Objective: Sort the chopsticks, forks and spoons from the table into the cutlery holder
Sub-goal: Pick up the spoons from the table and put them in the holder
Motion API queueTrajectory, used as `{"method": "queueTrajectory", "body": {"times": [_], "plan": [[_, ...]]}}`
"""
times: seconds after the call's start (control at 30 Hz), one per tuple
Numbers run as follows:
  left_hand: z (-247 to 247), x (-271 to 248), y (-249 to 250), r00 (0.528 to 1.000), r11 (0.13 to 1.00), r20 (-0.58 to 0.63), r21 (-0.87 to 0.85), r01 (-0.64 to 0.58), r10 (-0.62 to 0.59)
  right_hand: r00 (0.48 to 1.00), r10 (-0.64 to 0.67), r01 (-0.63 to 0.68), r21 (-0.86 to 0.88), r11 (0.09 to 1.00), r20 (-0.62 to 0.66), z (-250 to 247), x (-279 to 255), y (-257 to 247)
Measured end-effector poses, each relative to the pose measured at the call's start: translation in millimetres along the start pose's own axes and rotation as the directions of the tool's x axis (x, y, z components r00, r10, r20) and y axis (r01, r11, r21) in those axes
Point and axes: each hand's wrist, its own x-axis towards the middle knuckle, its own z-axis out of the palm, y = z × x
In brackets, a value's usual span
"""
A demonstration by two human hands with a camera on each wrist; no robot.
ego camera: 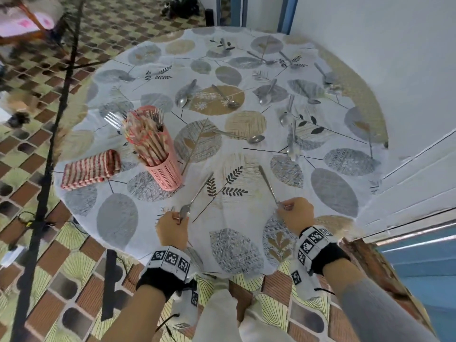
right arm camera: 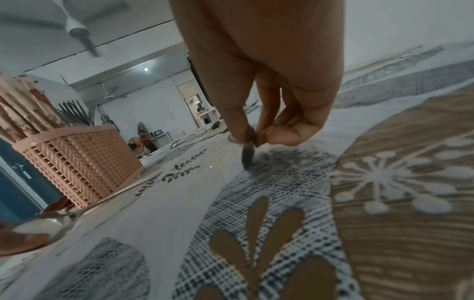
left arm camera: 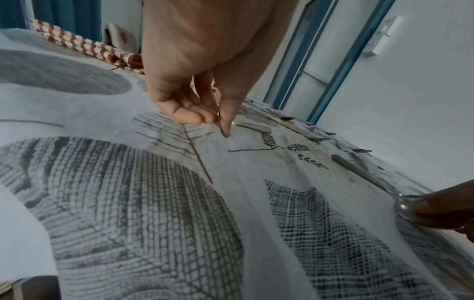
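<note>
Each grip pinches one steel spoon by its bowl end, the handle trailing on the tabletop: left hand (ego camera: 172,229) on the lower-centre spoon (ego camera: 197,193), right hand (ego camera: 294,214) on its neighbour (ego camera: 267,185), probably to lift both together. The pink slotted plastic holder (ego camera: 165,172) stands up-left, chopsticks filling it; more spoons lie scattered beyond.

A home dining room: round table (ego camera: 365,99) in leaf-print cloth; tiled floor (ego camera: 81,262); ceiling fan (right arm camera: 79,34)

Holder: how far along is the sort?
Done: chopsticks and forks stand in the holder. In hand: left hand and right hand each pinch a spoon at its bowl end. Left: many spoons across the table.
</note>
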Motion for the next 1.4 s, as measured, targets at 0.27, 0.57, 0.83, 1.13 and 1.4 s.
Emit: {"method": "queueTrajectory", "body": {"times": [0.27, 0.57, 0.83, 1.13, 1.4], "plan": [[-3.6, -26.0, 65.9, 0.967, 0.925, -0.249, -0.351, -0.145, 0.057, 0.968, -0.013, 0.078, 0.251, 0.965, -0.252, -42.4, -3.0, -4.9], [-1.4, -28.1, 157.7, 0.923, 0.596, -0.153, -0.723, -0.348, 0.353, 0.967, 0.001, 0.21, 0.795, 0.569, -0.256, -108.5, -1.4, -29.8], [49.9, 3.2, 181.9, 0.906, 0.88, 0.238, -0.416, -0.231, 0.35, 0.989, -0.122, 0.145, 0.393, 0.908, -0.083, -115.7, 59.0, -11.5], [94.5, 71.0, 204.2, 0.829, 0.887, 0.32, -0.1, -0.452, 0.458, 0.932, -0.346, 0.342, 0.053, 0.938, 0.106, -111.4, 150.3, -40.7], [127.3, 128.8, 208.1, 0.83, 0.847, 0.335, 0.142, -0.513, 0.446, 0.869, -0.384, 0.464, -0.249, 0.85, 0.312, -102.5, 219.8, -50.7]]}}
